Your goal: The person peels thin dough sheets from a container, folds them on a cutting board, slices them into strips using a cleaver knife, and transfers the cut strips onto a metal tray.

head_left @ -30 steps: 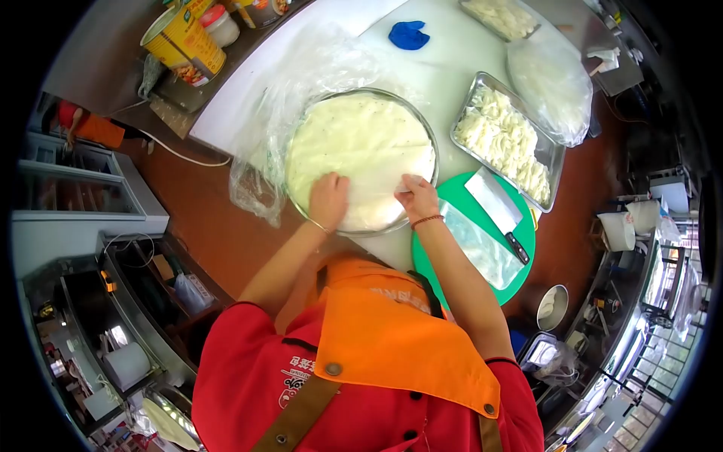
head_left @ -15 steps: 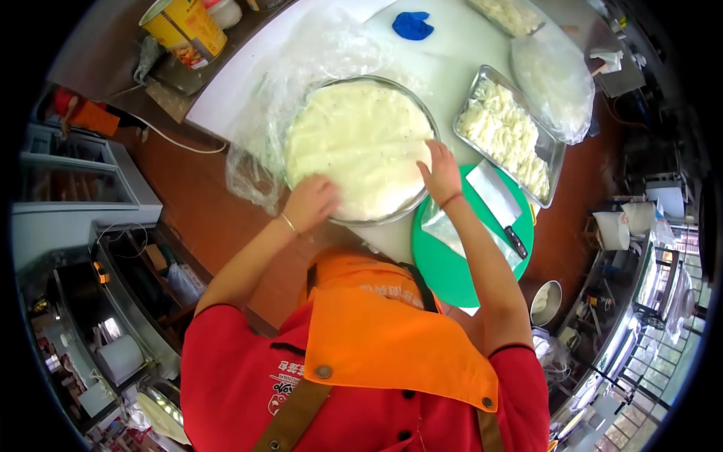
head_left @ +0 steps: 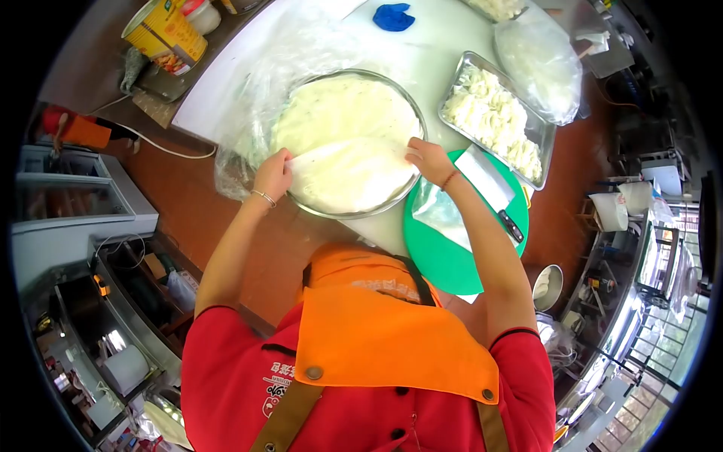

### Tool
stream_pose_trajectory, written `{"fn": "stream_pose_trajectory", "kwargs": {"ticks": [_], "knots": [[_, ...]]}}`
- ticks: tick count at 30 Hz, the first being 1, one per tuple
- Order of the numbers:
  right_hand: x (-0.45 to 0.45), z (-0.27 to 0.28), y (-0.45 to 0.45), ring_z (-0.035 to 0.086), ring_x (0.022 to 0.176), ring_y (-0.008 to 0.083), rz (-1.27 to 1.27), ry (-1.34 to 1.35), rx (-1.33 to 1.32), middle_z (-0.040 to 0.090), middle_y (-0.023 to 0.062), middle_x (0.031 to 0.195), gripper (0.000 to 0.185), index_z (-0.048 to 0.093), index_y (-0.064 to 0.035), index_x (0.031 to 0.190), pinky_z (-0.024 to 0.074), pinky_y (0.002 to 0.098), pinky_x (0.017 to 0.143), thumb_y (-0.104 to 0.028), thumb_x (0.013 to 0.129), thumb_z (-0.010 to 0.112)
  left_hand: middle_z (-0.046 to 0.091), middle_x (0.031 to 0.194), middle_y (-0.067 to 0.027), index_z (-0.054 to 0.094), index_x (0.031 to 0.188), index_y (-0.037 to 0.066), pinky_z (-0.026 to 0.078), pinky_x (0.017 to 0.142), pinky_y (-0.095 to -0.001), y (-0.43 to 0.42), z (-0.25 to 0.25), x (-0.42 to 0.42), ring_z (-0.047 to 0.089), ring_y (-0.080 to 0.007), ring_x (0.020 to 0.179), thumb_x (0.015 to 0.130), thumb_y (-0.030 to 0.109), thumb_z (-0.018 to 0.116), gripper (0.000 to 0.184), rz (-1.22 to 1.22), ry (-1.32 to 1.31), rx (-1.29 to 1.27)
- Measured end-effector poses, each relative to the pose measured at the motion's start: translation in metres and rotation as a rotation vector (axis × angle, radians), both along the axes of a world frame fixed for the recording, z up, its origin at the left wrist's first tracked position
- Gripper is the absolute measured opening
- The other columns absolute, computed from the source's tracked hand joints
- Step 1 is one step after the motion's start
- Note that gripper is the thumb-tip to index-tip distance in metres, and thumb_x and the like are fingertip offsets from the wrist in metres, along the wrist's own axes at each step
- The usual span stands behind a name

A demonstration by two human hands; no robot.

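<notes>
- First, a yellow cylindrical can with a printed label (head_left: 166,41) sits past the left edge of the white desk (head_left: 437,47).
- Crumpled clear plastic film (head_left: 245,113) lies spread beside the pan.
- The left hand (head_left: 273,175) has its fingers pinched on the near left end of a thin, pale, floppy sheet (head_left: 350,172).
- That sheet lies across the near half of a round metal pan (head_left: 413,108), over a pale speckled layer.
- A crumpled blue item (head_left: 393,16) lies beyond the pan.
- The right hand (head_left: 431,160), fingers drawn together, holds the sheet's right end.
- A round green board (head_left: 437,252) bears a broad-bladed, black-handled cleaver (head_left: 486,177).
- A rectangular metal tray (head_left: 541,134) holds pale strips (head_left: 489,113), just beside a filled translucent plastic bag (head_left: 541,66).
</notes>
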State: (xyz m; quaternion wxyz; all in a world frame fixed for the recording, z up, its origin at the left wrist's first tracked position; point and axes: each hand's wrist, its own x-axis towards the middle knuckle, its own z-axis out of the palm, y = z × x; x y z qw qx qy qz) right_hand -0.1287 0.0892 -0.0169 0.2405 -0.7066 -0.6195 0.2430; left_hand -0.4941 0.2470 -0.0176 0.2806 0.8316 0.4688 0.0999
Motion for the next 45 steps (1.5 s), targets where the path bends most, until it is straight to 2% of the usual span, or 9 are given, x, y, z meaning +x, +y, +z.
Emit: {"fn": "stream_pose_trajectory", "kwargs": {"ticks": [3, 6, 9, 12, 21, 24, 28, 32, 45], "knots": [[0.002, 0.018, -0.018, 0.063, 0.08, 0.0341, -0.13, 0.222, -0.006, 0.065, 0.0168, 0.083, 0.017, 0.059, -0.0048, 0.093, 0.0489, 0.0421, 0.074, -0.021, 0.086, 0.061, 0.063, 0.097, -0.0181, 0.056, 0.094, 0.002, 0.047, 0.077, -0.0424, 0.01, -0.019, -0.02, 0.059, -0.0363, 0.095, 0.085, 0.008, 0.055, 0.011, -0.034, 0.059, -0.016], [0.009, 0.01, -0.023, 0.064, 0.073, 0.0254, -0.216, 0.327, 0.005, 0.065, 0.0135, 0.079, 0.017, 0.061, -0.0042, 0.094, 0.0499, 0.0353, 0.07, -0.019, 0.087, 0.065, 0.063, 0.095, -0.0178, 0.06, 0.093, 0.004, 0.048, 0.08, -0.0449, 0.019, -0.043, -0.02, 0.06, -0.0372, 0.093, 0.082, 0.012, 0.059, 0.014, -0.029, -0.223, -0.014], [-0.002, 0.012, -0.018, 0.062, 0.072, 0.0215, -0.231, 0.396, 0.005, 0.065, 0.0112, 0.078, 0.017, 0.061, -0.0037, 0.094, 0.0495, 0.0337, 0.07, -0.018, 0.086, 0.066, 0.063, 0.098, -0.0184, 0.059, 0.093, 0.003, 0.048, 0.081, -0.0444, -0.006, 0.01, 0.014, 0.059, -0.0372, 0.094, 0.082, 0.016, 0.061, 0.018, -0.054, -0.038, 0.057], [-0.008, 0.014, -0.014, 0.059, 0.072, 0.0175, -0.223, 0.454, 0.018, 0.063, 0.0097, 0.077, 0.018, 0.061, -0.0034, 0.094, 0.049, 0.0317, 0.069, -0.019, 0.086, 0.068, 0.064, 0.093, -0.0168, 0.059, 0.092, 0.004, 0.049, 0.079, -0.0444, 0.001, -0.006, 0.019, 0.06, -0.037, 0.09, 0.082, 0.019, 0.063, 0.018, -0.114, 0.026, 0.157], [0.0, 0.03, -0.034, 0.055, 0.073, 0.0086, -0.193, 0.617, 0.019, 0.063, 0.0036, 0.078, 0.012, 0.062, -0.0012, 0.092, 0.0469, 0.0258, 0.067, -0.012, 0.089, 0.067, 0.063, 0.083, -0.0128, 0.059, 0.093, 0.008, 0.049, 0.072, -0.0444, 0.006, -0.017, -0.021, 0.06, -0.0359, 0.079, 0.081, 0.01, 0.064, 0.013, 0.161, -0.127, 0.055], [-0.001, 0.02, -0.03, 0.055, 0.07, 0.0078, -0.247, 0.677, 0.05, 0.063, 0.0029, 0.076, 0.013, 0.062, -0.002, 0.092, 0.0469, 0.0253, 0.065, -0.013, 0.089, 0.067, 0.06, 0.082, -0.0106, 0.057, 0.09, 0.008, 0.049, 0.07, -0.0408, -0.008, -0.011, -0.006, 0.06, -0.0328, 0.078, 0.083, 0.014, 0.065, 0.012, 0.108, -0.246, 0.505], [0.002, 0.008, -0.02, 0.057, 0.068, 0.0083, -0.308, 0.592, 0.068, 0.064, 0.0027, 0.074, 0.014, 0.062, -0.0027, 0.092, 0.0472, 0.026, 0.062, -0.014, 0.088, 0.069, 0.06, 0.085, -0.0097, 0.056, 0.087, 0.008, 0.049, 0.071, -0.0397, -0.025, 0.017, 0.018, 0.06, -0.0306, 0.079, 0.082, 0.028, 0.072, 0.027, 0.054, 0.082, 0.32], [0.006, -0.002, -0.012, 0.057, 0.067, 0.009, -0.345, 0.603, 0.065, 0.065, 0.0035, 0.074, 0.014, 0.063, -0.003, 0.092, 0.0476, 0.0268, 0.061, -0.015, 0.087, 0.069, 0.062, 0.087, -0.0101, 0.057, 0.087, 0.008, 0.049, 0.071, -0.0411, -0.011, -0.009, 0.015, 0.061, -0.0316, 0.079, 0.082, 0.029, 0.071, 0.026, 0.12, 0.116, 0.192], [0.008, 0.0, -0.016, 0.057, 0.068, 0.0078, -0.346, 0.644, 0.059, 0.065, 0.0032, 0.076, 0.012, 0.064, -0.0015, 0.091, 0.0473, 0.0253, 0.061, -0.012, 0.088, 0.068, 0.069, 0.085, -0.0146, 0.066, 0.084, 0.005, 0.052, 0.075, -0.0426, 0.004, 0.001, 0.014, 0.066, -0.034, 0.083, 0.079, 0.028, 0.065, 0.023, 0.147, 0.194, 0.006]]}}
